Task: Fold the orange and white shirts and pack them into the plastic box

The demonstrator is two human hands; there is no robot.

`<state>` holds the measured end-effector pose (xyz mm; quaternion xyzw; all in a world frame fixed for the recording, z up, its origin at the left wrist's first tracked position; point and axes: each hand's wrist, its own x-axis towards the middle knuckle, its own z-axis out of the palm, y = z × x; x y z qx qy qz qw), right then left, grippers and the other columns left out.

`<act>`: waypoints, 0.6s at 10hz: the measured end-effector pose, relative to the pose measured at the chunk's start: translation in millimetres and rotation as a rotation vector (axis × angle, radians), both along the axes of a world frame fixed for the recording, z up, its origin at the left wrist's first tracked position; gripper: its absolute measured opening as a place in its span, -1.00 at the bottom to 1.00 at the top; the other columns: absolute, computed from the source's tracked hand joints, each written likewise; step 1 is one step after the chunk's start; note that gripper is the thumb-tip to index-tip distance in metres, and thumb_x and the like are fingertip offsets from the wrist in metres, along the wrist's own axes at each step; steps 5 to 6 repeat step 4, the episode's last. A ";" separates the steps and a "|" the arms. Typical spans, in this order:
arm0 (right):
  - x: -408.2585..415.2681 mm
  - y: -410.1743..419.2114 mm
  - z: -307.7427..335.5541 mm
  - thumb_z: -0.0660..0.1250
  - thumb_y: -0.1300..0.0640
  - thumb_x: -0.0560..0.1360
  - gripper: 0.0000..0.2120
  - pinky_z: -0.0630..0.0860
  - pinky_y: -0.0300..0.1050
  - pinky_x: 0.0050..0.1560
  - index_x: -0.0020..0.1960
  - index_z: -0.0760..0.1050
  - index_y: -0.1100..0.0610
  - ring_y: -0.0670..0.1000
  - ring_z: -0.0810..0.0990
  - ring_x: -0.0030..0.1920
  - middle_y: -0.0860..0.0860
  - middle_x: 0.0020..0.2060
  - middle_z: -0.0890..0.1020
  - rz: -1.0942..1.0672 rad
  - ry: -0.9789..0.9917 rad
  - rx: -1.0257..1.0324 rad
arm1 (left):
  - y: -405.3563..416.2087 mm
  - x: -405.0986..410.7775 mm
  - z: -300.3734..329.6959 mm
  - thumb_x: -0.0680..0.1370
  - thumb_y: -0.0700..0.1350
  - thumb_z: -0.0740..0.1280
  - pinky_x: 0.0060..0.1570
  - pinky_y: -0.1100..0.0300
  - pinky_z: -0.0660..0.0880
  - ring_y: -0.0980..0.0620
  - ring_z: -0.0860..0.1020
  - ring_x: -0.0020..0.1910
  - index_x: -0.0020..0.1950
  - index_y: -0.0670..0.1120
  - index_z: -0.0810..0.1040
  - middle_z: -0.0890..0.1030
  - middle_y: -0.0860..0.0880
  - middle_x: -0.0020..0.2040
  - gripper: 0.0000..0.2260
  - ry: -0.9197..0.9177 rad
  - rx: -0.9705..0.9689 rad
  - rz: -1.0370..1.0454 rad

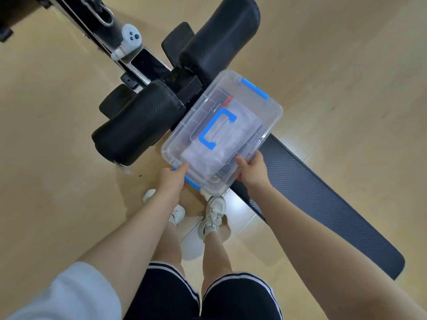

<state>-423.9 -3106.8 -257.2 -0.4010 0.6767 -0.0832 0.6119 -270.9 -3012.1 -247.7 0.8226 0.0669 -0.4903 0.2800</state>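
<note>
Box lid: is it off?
No, the clear lid with its blue handle sits on the plastic box, gripped by both hands.

Through the plastic box's (265, 112) cloudy lid the folded white shirt (221, 144) blurs; the orange shirt (228, 99) shows only a sliver. Both hands' fingers lie under the box.

A black padded exercise bench (323, 204) runs diagonally before you, standing on a pale wooden floor (57, 158). On its upper end rests a clear plastic box (265, 116), lid shut, beside two black roller pads (138, 125). Your white sneakers (213, 215) stand on the floor.
</note>
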 end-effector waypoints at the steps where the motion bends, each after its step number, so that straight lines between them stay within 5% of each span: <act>1: 7.6 -5.2 1.7 0.22 0.15 0.55 -0.68 0.61 0.03 0.00 0.28 0.29 0.16 0.05 0.58 -0.08 0.02 -0.07 0.53 -0.026 -0.042 -0.014 | -10.3 5.7 1.0 0.51 -0.03 0.30 0.00 0.02 0.57 -0.09 0.59 -0.20 0.06 -0.27 0.50 0.59 -0.15 -0.18 -0.70 -0.066 0.009 0.024; 2: 10.3 -11.1 -0.6 0.22 0.11 0.55 -0.59 0.60 0.11 0.05 0.35 0.24 0.17 0.01 0.54 -0.20 0.06 -0.11 0.52 0.043 0.000 0.001 | -20.7 6.3 3.3 0.54 -0.16 0.27 -0.34 0.22 0.51 0.04 0.51 -0.39 0.01 -0.20 0.42 0.48 -0.06 -0.29 -0.87 -0.020 -0.024 0.155; 3: 7.2 -15.8 11.7 0.18 0.08 0.57 -0.54 0.50 0.00 -0.04 0.39 0.17 0.23 0.07 0.51 -0.10 0.14 0.04 0.53 0.234 0.131 -0.006 | -26.3 3.1 9.9 0.55 -0.18 0.22 -0.47 0.30 0.45 0.07 0.48 -0.40 0.07 -0.18 0.39 0.45 -0.06 -0.28 -0.88 0.039 0.000 0.159; 4: -3.6 -14.0 27.8 0.19 0.07 0.57 -0.48 0.40 -0.05 0.02 0.42 0.08 0.25 0.15 0.48 0.13 0.18 0.20 0.46 0.290 0.194 -0.087 | -23.5 0.2 27.8 0.54 -0.15 0.20 -0.44 0.25 0.40 0.05 0.44 -0.39 0.17 -0.23 0.42 0.47 -0.08 -0.26 -0.75 -0.044 0.035 0.011; 6: -3.6 -14.0 27.8 0.19 0.07 0.57 -0.48 0.40 -0.05 0.02 0.42 0.08 0.25 0.15 0.48 0.13 0.18 0.20 0.46 0.290 0.194 -0.087 | -23.5 0.2 27.8 0.54 -0.15 0.20 -0.44 0.25 0.40 0.05 0.44 -0.39 0.17 -0.23 0.42 0.47 -0.08 -0.26 -0.75 -0.044 0.035 0.011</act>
